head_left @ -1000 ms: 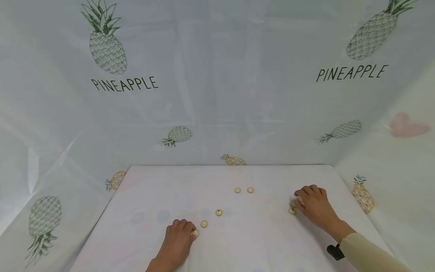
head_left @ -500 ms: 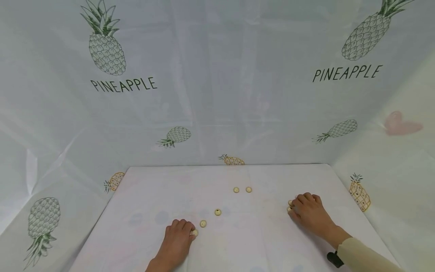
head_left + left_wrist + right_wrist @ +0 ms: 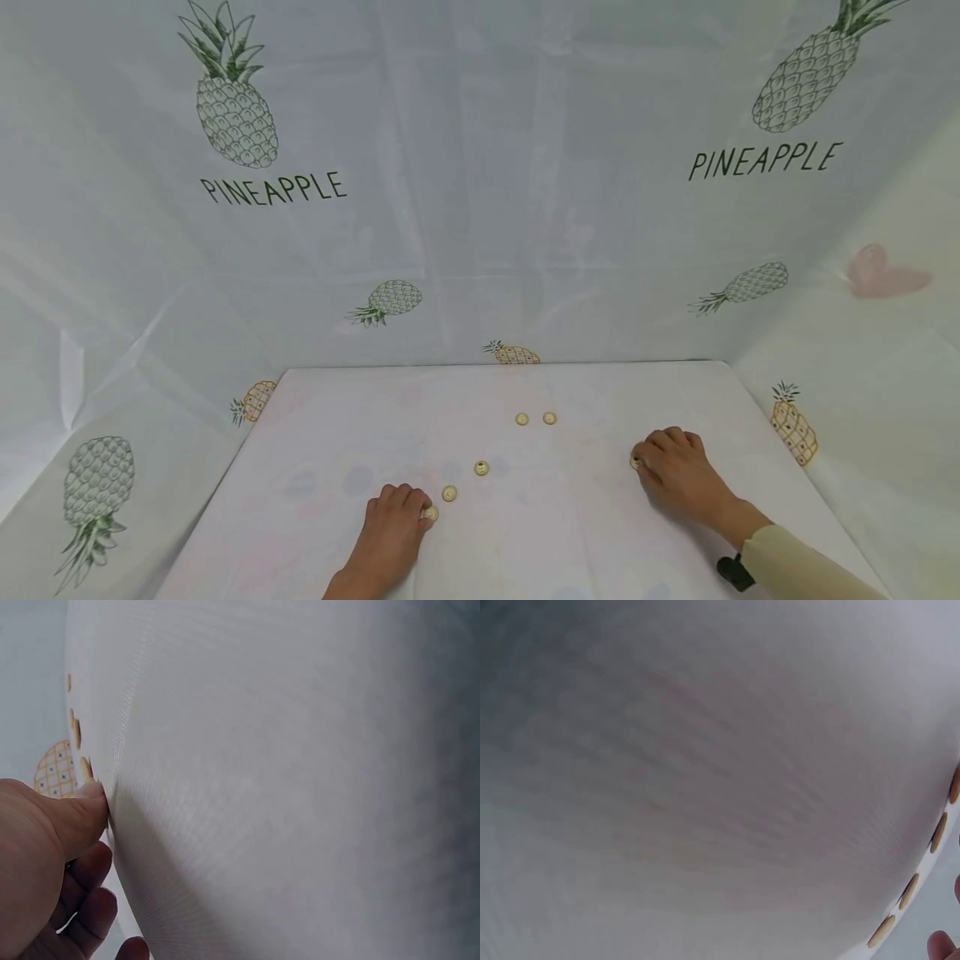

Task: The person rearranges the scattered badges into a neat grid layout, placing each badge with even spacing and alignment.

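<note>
Low at centre-left in the head view, my left hand [image 3: 386, 533] pinches a small round pale wooden disc [image 3: 430, 513] at its thumb and index fingertips. The left wrist view shows the thumb [image 3: 86, 814] against the white surface, with the other fingers bent beneath. On the right side, my right hand [image 3: 682, 475] grips another wooden disc [image 3: 636, 461] between thumb and index finger, partly covering it. Only fingertips [image 3: 941, 945] of this hand enter the right wrist view, beside discs seen edge-on [image 3: 909, 891].
Two discs lie just right of the left hand, a plain one [image 3: 449, 493] and one with a dark centre [image 3: 482, 468]. A pair of discs [image 3: 522, 419] sits farther back. The white-covered table [image 3: 540, 533] ends at a pineapple-printed cloth [image 3: 480, 208].
My right hand has shifted slightly left and toward me, its fingers closing over the discs there; one that showed beside the fingertips is now hidden. My left hand has stayed in place.
</note>
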`<state>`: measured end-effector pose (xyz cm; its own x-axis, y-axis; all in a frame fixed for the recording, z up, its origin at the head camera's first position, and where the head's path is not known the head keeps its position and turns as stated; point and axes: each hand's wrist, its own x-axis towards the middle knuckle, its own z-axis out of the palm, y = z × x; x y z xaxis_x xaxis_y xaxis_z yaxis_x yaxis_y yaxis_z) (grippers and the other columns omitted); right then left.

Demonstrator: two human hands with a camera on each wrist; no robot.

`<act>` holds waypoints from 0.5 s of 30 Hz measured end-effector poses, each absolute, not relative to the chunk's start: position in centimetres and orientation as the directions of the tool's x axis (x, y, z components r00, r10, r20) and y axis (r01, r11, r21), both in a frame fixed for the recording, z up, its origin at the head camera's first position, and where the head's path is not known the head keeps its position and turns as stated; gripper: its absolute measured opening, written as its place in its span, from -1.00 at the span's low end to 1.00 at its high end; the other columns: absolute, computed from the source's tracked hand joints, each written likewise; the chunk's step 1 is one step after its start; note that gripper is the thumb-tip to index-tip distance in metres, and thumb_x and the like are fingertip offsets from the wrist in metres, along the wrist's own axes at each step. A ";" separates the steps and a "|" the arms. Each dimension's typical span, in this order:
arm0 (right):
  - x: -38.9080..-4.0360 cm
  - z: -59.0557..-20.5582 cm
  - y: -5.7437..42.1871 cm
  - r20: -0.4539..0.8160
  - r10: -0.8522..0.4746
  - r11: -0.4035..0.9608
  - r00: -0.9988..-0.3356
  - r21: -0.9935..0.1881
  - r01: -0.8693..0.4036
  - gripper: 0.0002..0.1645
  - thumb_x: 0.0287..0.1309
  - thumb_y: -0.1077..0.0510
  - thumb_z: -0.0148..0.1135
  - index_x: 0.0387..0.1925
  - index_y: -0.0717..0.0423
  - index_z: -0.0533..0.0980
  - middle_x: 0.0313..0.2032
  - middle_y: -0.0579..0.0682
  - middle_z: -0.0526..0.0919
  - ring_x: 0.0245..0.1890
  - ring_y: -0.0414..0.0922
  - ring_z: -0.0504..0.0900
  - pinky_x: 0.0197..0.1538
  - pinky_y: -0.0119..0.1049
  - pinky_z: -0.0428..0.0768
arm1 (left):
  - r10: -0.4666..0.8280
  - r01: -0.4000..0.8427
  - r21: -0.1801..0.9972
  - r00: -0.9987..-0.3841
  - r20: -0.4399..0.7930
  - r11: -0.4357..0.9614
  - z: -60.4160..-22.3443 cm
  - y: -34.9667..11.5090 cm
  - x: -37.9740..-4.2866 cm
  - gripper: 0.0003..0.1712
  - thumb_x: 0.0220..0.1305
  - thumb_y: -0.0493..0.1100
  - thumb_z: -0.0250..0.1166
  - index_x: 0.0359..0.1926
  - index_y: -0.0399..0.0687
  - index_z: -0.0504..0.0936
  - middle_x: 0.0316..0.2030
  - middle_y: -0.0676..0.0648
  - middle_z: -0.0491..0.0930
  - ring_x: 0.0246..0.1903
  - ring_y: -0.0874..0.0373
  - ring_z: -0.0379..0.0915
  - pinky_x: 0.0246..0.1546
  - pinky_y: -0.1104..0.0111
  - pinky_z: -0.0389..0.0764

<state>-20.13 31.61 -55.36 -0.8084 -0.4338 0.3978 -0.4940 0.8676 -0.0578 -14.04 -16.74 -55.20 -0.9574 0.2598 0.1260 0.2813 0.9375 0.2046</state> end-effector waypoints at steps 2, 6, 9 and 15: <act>-20.0 -55.0 31.6 0.378 -0.406 0.875 -0.832 -0.102 -0.474 -0.78 0.20 0.16 0.50 -0.14 -0.10 0.65 -0.12 -0.13 0.61 0.00 0.03 0.50 0.07 0.21 0.36 | 0.260 0.282 0.205 -0.957 0.128 0.937 -55.0 -16.7 -14.0 -0.78 0.29 -0.02 0.51 -0.18 0.14 0.62 -0.19 0.13 0.57 -0.16 0.18 0.37 -0.19 0.18 0.43; -20.0 -54.6 31.6 0.376 -0.399 0.872 -0.837 -0.128 -0.473 -0.75 0.19 0.17 0.53 -0.09 -0.07 0.69 -0.12 -0.12 0.61 0.00 0.03 0.51 0.07 0.23 0.39 | 0.258 0.281 0.209 -0.957 0.133 0.936 -54.7 -16.5 -13.8 -0.78 0.28 -0.04 0.52 -0.18 0.13 0.62 -0.20 0.13 0.56 -0.17 0.18 0.37 -0.19 0.18 0.43; -20.1 -54.8 31.8 0.389 -0.418 0.862 -0.821 -0.115 -0.494 -0.74 0.15 0.20 0.57 -0.14 -0.11 0.71 -0.13 -0.13 0.63 -0.04 -0.02 0.51 0.03 0.19 0.41 | 0.255 0.279 0.213 -0.958 0.132 0.936 -54.5 -16.5 -13.7 -0.78 0.27 -0.05 0.52 -0.18 0.12 0.62 -0.21 0.13 0.56 -0.17 0.18 0.38 -0.19 0.18 0.42; -20.1 -55.0 32.0 0.400 -0.434 0.848 -0.807 -0.121 -0.515 -0.73 0.12 0.20 0.59 -0.19 -0.16 0.71 -0.14 -0.15 0.65 -0.05 -0.04 0.51 0.00 0.16 0.41 | 0.248 0.271 0.206 -0.960 0.132 0.940 -54.7 -16.4 -13.8 -0.78 0.28 -0.04 0.52 -0.18 0.14 0.62 -0.21 0.15 0.55 -0.16 0.18 0.38 -0.18 0.18 0.43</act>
<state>-20.07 31.95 -54.96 -0.8074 -0.4335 0.4003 -0.5154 0.8484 -0.1209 -13.77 -16.45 -54.71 -0.9597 0.2481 0.1320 0.2714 0.9401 0.2060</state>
